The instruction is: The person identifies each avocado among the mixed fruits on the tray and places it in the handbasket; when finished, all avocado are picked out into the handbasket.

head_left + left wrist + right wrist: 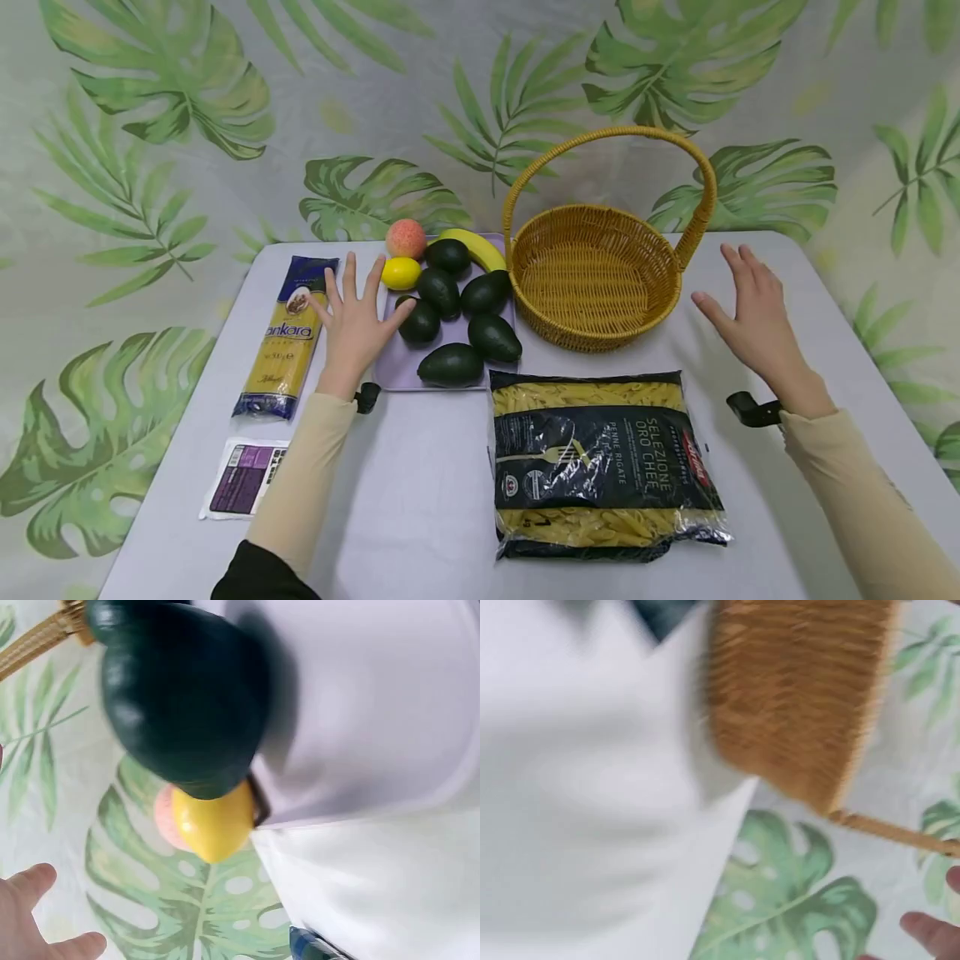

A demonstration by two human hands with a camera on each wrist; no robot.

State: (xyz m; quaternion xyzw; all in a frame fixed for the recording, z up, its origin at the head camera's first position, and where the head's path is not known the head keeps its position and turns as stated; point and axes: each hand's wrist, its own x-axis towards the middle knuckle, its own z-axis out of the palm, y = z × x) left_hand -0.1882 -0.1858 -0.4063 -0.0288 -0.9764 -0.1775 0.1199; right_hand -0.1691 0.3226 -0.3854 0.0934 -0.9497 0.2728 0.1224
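Fingers spread, my left hand [356,325] hovers between the spaghetti pack [283,342] and the lilac tray [397,367], holding nothing. On the tray lie several dark avocados [450,365], a yellow lemon [401,273], a peach [406,239] and a banana [480,250]. My right hand [757,321], also with fingers apart and nothing in it, is to the right of the wicker basket [592,325]. The basket holds nothing and its tall handle stands up. In the right wrist view the basket [795,697] is blurred, with my fingertips [930,934] at the lower right edge.
A large bag of penne [592,467] lies at the front of the white table [420,500]. A small purple and white packet [243,479] lies at the left, partly behind my left forearm. Behind the table hangs a leaf-patterned cloth [360,108].
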